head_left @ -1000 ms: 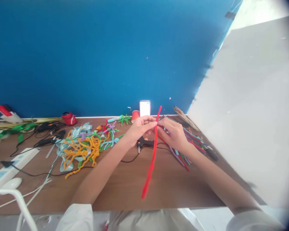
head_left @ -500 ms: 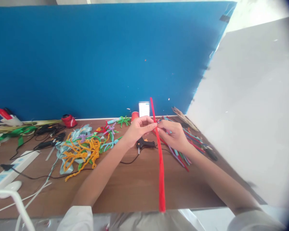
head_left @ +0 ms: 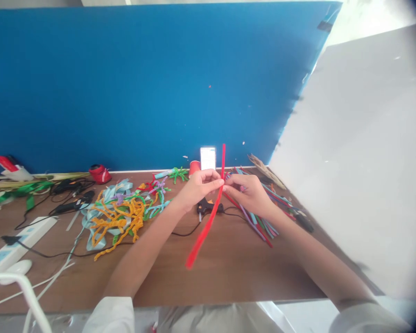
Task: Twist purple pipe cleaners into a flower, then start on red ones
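A long red pipe cleaner (head_left: 205,230) is pinched near its middle between the thumb and fingers of my left hand (head_left: 201,186). My right hand (head_left: 246,190) is closed at the same spot, its thumb and fingertip on the pipe cleaner's right side. One end points up above my hands; the longer end slants down to the left over the table. Beneath my hands lies a black glue gun (head_left: 210,206). Loose pipe cleaners (head_left: 260,226) in several colours lie under and beyond my right hand, which partly hides them.
A tangle of orange pipe cleaners (head_left: 119,219) and pale blue ribbon (head_left: 90,219) lies to the left. Farther left are a white power strip (head_left: 31,236) and cables. At the back, a lit phone (head_left: 208,158) stands beside a red cup (head_left: 194,166) against a blue panel (head_left: 142,88).
The lower end of the red pipe cleaner has swung left and away from me, and its upper end has tipped right. My hands have stayed almost in place.
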Available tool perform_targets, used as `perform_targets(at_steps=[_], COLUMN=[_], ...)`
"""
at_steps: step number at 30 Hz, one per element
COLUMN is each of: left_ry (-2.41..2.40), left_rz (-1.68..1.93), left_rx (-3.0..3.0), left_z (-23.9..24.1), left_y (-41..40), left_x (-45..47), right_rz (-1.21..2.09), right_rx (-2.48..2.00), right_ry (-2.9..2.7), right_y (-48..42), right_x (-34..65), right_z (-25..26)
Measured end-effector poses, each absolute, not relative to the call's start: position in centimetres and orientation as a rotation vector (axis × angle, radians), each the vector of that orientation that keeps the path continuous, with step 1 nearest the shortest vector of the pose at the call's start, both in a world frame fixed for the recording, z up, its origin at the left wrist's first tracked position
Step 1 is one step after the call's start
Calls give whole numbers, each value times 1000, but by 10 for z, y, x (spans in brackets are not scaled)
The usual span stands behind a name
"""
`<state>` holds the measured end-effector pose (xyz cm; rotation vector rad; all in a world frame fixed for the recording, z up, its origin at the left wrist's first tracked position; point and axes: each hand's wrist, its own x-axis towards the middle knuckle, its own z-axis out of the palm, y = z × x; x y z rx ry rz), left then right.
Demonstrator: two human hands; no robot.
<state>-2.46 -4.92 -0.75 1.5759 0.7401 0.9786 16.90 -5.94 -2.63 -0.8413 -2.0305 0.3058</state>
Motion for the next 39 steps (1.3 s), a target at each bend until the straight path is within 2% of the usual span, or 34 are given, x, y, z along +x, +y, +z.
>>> perform_targets(at_steps=[9,21,32,39], left_ry=[672,830,726,783], left_rz=[962,954,777,846], left_rx=[1681,2067,2195,2132], left_z=[-13,-4,14,4], left_y=[-42,-49,-57,-47], left_x=[-30,-34,-51,-46], right_rz=[310,700,722,624], right_rx=[-812,-822,-797,-820], right_ry=[-2005,-1922,-1931,-1984], right_y=[-59,-59,-59,-61], right_x=[167,162,163,163], right_z=[-32,-35,-33,-32])
